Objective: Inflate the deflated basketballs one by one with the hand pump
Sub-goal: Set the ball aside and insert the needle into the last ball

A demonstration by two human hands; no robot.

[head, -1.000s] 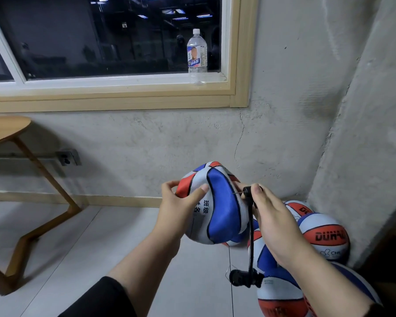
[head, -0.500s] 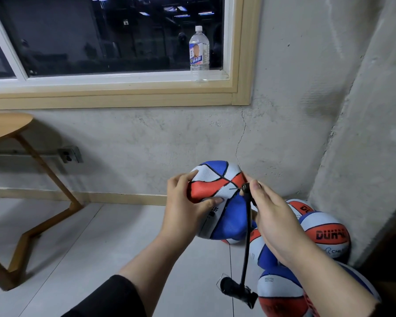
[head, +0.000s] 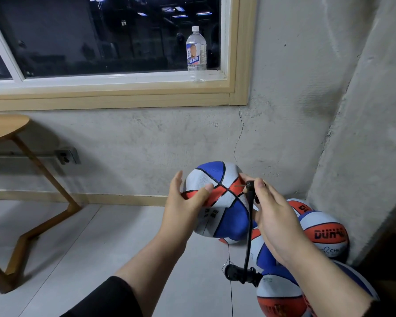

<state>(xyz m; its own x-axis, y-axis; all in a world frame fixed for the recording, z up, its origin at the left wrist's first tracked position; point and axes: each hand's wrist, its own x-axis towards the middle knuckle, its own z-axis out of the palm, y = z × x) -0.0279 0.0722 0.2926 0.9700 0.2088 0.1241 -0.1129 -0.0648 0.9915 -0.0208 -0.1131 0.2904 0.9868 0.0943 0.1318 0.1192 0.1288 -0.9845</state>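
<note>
Centre frame, the ball (head: 217, 202) is held up off the floor, soft and dented, red, white and blue panels facing the camera. The left hand (head: 183, 202) grips its left side, thumb pressed on a red panel, fingers curled round the far edge. The right hand (head: 272, 216) pinches the needle end (head: 249, 186) of the hose (head: 248, 234), thin needle tip on or just at the ball's upper right; whether it is in the valve cannot be told. The hose hangs straight down to a black pump part (head: 240, 274) dangling low in the frame; the rest of the pump is hard to make out.

Room to move: pale tiled floor (head: 89, 243) opens wide across the lower left. Right side is tight, a concrete pillar (head: 364, 156) juts in and meets the back wall (head: 158, 138) in a corner. More balls (head: 325, 234) are packed into that corner at lower right, partly hidden behind the right forearm and cut by the bottom edge, so their count is unclear.

Left edge, a wooden table (head: 5, 126) is cut off, one angled leg showing. Upper middle, a clear bottle (head: 196, 53) stands upright on the window sill (head: 105, 92); its level is hard to read. The label is too blurred to read.
</note>
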